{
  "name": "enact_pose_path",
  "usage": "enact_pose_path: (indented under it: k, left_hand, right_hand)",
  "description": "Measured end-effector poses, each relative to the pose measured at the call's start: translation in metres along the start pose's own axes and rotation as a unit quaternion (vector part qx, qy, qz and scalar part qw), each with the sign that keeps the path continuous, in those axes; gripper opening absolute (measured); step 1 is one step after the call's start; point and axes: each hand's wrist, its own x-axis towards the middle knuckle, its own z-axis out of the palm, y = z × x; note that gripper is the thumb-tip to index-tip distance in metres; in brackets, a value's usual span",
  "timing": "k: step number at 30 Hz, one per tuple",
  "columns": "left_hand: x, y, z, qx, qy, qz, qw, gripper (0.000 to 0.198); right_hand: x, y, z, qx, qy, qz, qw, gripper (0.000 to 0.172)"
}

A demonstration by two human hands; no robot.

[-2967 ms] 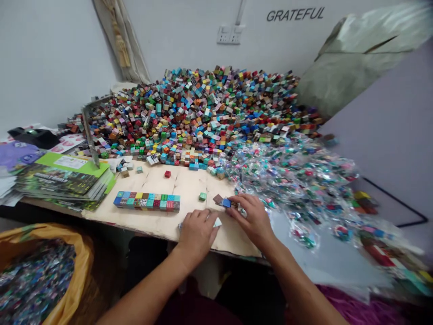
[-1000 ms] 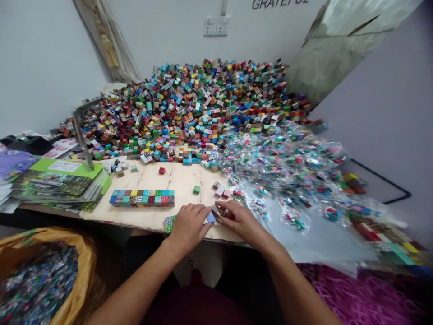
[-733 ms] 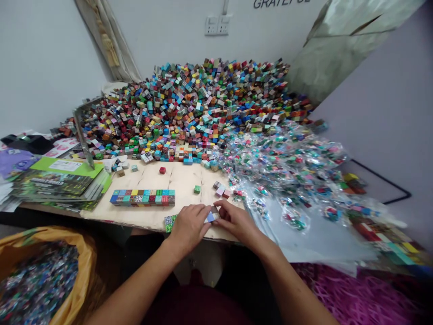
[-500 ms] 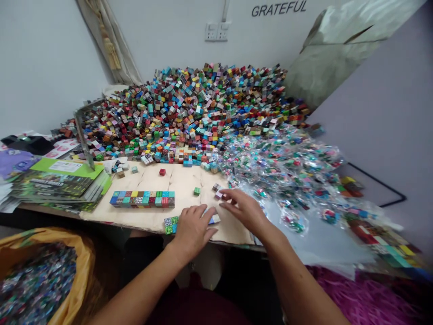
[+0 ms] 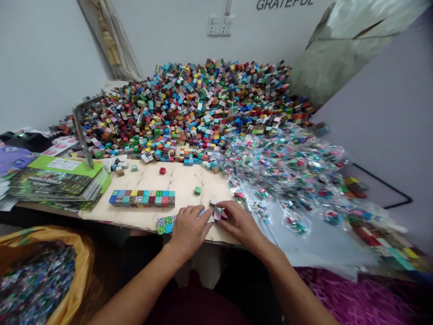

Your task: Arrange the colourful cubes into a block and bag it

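My left hand (image 5: 190, 227) lies over a short row of coloured cubes (image 5: 165, 224) at the near edge of a cardboard sheet (image 5: 182, 180), fingers curled on it. My right hand (image 5: 237, 220) pinches small pink and brown cubes (image 5: 216, 212) against the row's right end. A finished double row of cubes (image 5: 142, 198) lies to the left. A single green cube (image 5: 197, 190) and a red cube (image 5: 163, 170) sit loose on the cardboard.
A huge heap of coloured cubes (image 5: 203, 104) fills the back of the table. Clear bags of cubes (image 5: 284, 176) spread to the right. Stacked green booklets (image 5: 57, 180) lie left. A yellow bag (image 5: 40, 271) sits below left.
My right hand reached out to the loose cubes near the bags, then came back with cubes to the row's end. The row under my left hand has slid a little left.
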Motion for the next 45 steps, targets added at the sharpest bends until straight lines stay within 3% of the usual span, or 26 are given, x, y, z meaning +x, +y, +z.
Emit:
enact_pose_path:
  k: [6, 14, 16, 19, 21, 24, 28, 32, 36, 45]
  left_hand:
    - [0.001, -0.001, 0.001, -0.007, -0.01, 0.016, 1.0, 0.033]
    - [0.0, 0.0, -0.002, 0.021, 0.006, 0.024, 0.999, 0.032]
    - [0.0, 0.0, -0.001, 0.027, 0.014, 0.025, 0.999, 0.031]
    - [0.0, 0.0, 0.0, 0.032, 0.01, 0.024, 0.999, 0.03]
    - [0.001, 0.0, 0.0, 0.032, 0.004, 0.023, 0.999, 0.029]
    - [0.001, 0.0, -0.001, 0.028, -0.001, 0.023, 0.999, 0.03]
    - [0.001, 0.0, -0.002, 0.024, 0.001, 0.021, 0.999, 0.033]
    - [0.0, 0.0, -0.001, 0.025, 0.003, 0.021, 0.999, 0.035]
    - [-0.001, -0.001, -0.001, 0.028, 0.007, 0.026, 0.999, 0.034]
    - [-0.001, -0.001, 0.0, 0.026, 0.007, 0.026, 0.999, 0.033]
  right_hand:
    - [-0.001, 0.006, 0.004, 0.105, -0.045, 0.027, 0.993, 0.032]
    - [0.014, -0.001, -0.02, 0.035, -0.058, -0.026, 0.997, 0.033]
    - [0.023, -0.008, -0.028, -0.028, -0.097, -0.033, 0.994, 0.046]
    - [0.038, -0.022, -0.032, -0.13, -0.206, -0.033, 0.969, 0.065]
    - [0.046, -0.03, -0.032, -0.169, -0.259, -0.028, 0.951, 0.068]
    - [0.051, -0.033, -0.031, -0.188, -0.292, -0.004, 0.938, 0.065]
    - [0.045, -0.023, -0.031, -0.177, -0.261, 0.023, 0.949, 0.058]
    - [0.028, -0.007, -0.028, -0.124, -0.178, 0.051, 0.975, 0.043]
    - [0.013, 0.005, -0.02, -0.045, -0.112, 0.041, 0.992, 0.042]
    - [0.01, 0.006, -0.01, 0.025, -0.087, -0.011, 0.996, 0.047]
